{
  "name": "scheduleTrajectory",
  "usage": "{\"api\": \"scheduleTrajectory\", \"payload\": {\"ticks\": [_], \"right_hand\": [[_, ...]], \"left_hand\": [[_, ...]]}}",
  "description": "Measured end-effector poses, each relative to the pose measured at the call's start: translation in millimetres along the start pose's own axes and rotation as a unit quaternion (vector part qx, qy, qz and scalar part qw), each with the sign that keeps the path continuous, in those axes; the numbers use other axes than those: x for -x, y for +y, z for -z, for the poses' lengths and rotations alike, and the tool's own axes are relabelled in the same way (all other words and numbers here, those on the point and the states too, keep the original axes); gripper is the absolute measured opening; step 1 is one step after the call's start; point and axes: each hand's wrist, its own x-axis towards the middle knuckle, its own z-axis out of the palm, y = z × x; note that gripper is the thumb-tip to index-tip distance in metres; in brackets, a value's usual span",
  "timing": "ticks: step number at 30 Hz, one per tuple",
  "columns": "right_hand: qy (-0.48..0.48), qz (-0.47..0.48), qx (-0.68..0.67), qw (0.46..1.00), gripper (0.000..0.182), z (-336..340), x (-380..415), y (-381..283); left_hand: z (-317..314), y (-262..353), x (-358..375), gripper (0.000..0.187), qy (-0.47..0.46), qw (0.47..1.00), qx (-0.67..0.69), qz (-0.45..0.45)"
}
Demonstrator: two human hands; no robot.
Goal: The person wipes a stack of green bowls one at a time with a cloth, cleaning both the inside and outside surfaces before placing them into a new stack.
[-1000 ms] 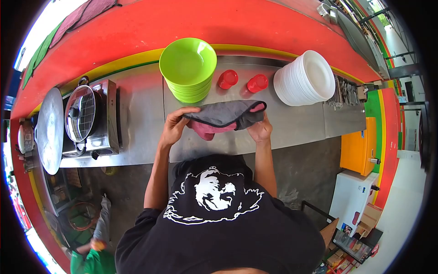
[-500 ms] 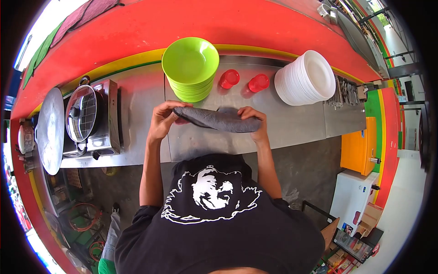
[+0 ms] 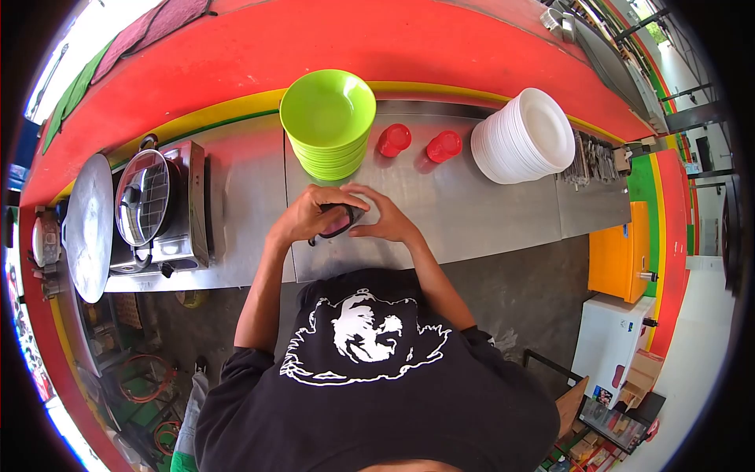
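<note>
A dark grey cloth [image 3: 355,214], folded into a small bundle with a purple-pink part showing, is held above the steel counter [image 3: 487,216]. My left hand [image 3: 308,214] is closed on its left side and covers much of it. Curved around the right side of the bundle is my right hand [image 3: 387,222], thumb at the near edge and fingers at the far edge. Just beyond my hands stands a tall stack of green bowls [image 3: 328,118]. Two red plastic containers [image 3: 395,140] stand to the right of the stack.
Further right leans a stack of white plates [image 3: 523,138], with metal cutlery [image 3: 594,161] beside it. On the left, a lidded pan [image 3: 143,197] sits on a gas stove [image 3: 189,212] beside a large round metal lid [image 3: 88,228]. A red wall [image 3: 259,55] borders the counter's far side.
The cloth was stretched wide between both hands and is now a small bundle. My right hand has moved left, close to my left hand, and the left hand slightly down.
</note>
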Motion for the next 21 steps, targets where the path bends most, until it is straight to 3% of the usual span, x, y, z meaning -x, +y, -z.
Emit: {"api": "scheduleTrajectory", "payload": {"ticks": [5,7,8,11,16,19,21], "right_hand": [[-0.097,-0.125,-0.09,0.983,0.045,-6,1,5],[-0.038,-0.134,-0.154,0.978,0.038,0,10,4],[-0.008,-0.139,-0.186,0.973,0.035,3,16,3],[0.092,-0.096,-0.334,0.933,0.027,9,31,-1],[0.254,-0.047,-0.501,0.826,0.018,16,24,-9],[0.305,0.005,-0.506,0.807,0.021,23,3,-16],[0.309,0.028,-0.476,0.823,0.025,29,-14,-18]], "left_hand": [[19,8,8,0.038,0.128,0.988,0.086,-0.006],[28,3,14,0.037,0.182,0.977,0.113,0.022],[35,-7,15,0.035,0.196,0.978,0.056,-0.047],[37,-34,6,0.038,0.363,0.922,0.134,-0.029],[43,-62,-44,0.068,0.499,0.855,0.125,0.055],[48,-72,-60,0.071,0.464,0.88,0.099,0.033],[51,-87,-66,0.064,0.485,0.871,0.07,0.026]]}}
